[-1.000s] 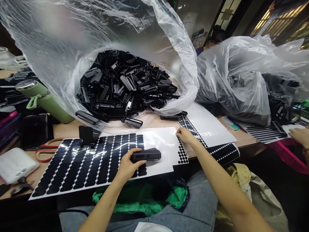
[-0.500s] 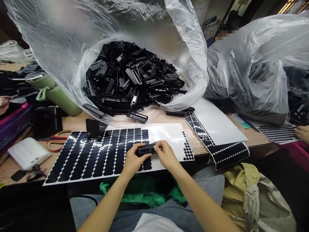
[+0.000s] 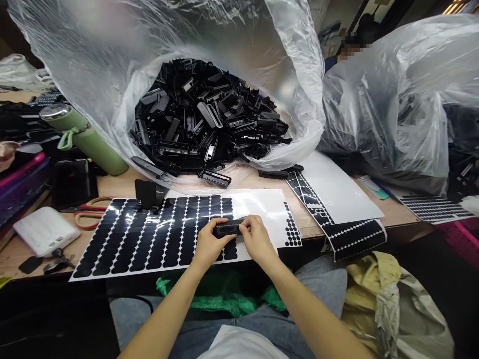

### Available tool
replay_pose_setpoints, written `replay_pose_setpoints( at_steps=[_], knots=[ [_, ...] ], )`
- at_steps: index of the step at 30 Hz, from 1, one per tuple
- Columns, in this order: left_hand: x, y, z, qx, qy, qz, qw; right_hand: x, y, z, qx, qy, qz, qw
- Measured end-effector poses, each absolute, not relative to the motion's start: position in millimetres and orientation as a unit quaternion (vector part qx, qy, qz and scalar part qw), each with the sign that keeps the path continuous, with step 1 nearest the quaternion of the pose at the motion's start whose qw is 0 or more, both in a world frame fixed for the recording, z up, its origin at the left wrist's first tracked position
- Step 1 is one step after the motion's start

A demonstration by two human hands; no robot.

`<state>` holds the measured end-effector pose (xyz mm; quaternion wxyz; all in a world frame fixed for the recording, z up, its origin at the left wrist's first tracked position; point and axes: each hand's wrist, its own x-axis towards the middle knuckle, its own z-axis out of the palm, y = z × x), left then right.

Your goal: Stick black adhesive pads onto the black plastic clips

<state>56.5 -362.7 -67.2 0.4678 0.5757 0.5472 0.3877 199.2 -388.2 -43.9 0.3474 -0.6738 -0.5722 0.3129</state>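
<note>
Between my two hands is a black plastic part [image 3: 226,228] with a textured top, held level above a sheet of black stickers [image 3: 138,239]. My left hand [image 3: 210,242] grips its left end, thumb on the near side and fingers on the far side. The fingertips of my right hand [image 3: 257,238] are pinched at its right end; whether they also hold a sticker is too small to tell. Behind the sheet, a large clear plastic bag [image 3: 125,107] lies open, full of similar black parts [image 3: 209,114]. A loose black part [image 3: 214,178] lies at its mouth.
Left on the table are red-handled scissors [image 3: 92,212], a white power bank [image 3: 45,232] with a cable and a green bottle [image 3: 93,144]. More sticker sheets [image 3: 354,239] overhang the edge at right. Another plastic bag [image 3: 389,109] stands at the far right, a person [image 3: 355,45] behind it.
My hands keep hold of the black part in nearly the same pose. The view has shifted slightly. Another person's hand at the far right edge has gone out of view.
</note>
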Motion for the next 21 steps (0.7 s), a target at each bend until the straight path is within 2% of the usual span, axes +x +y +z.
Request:
replay_pose_setpoints(
  at_steps=[7, 9, 12, 16, 21],
  knots=[
    [57.0, -361.6, -66.6, 0.567, 0.538, 0.394, 0.484, 199.5, -337.9, -33.7, -0.715, -0.595, 0.205, 0.304],
    [57.3, -361.4, -66.4, 0.564, 0.537, 0.395, 0.487, 194.1, -307.7, -33.9, -0.735, -0.601, 0.214, 0.23],
    [57.3, -361.1, -66.7, 0.564, 0.537, 0.398, 0.485, 183.0, -275.1, -40.3, -0.753, -0.589, 0.24, 0.167],
    [56.8, -360.9, -66.9, 0.565, 0.54, 0.392, 0.485, 173.8, -267.0, -51.2, -0.769, -0.568, 0.252, 0.148],
    [57.0, -360.2, -66.7, 0.565, 0.541, 0.39, 0.486, 168.6, -268.9, -53.2, -0.778, -0.548, 0.256, 0.173]
  ],
)
